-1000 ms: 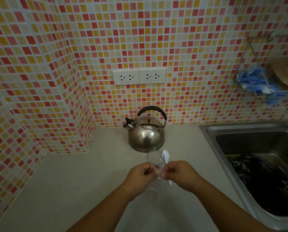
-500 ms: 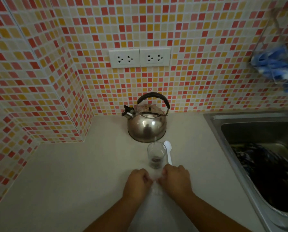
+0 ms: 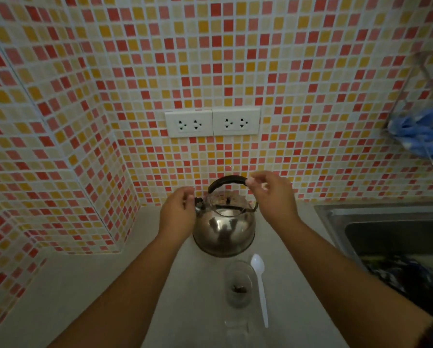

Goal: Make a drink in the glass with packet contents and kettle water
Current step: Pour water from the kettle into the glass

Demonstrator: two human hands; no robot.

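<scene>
Both hands up from near glass to kettle since half second ago. Left hand by spout, fingers curled loosely, holding nothing visible. Kettle on counter against tiled wall. Right hand at handle's right end, fingers pinched; grip unclear. Glass with dark bits below kettle, white spoon just right.

No readable text, label, brand, number or sign is showing on anything in view.
</scene>
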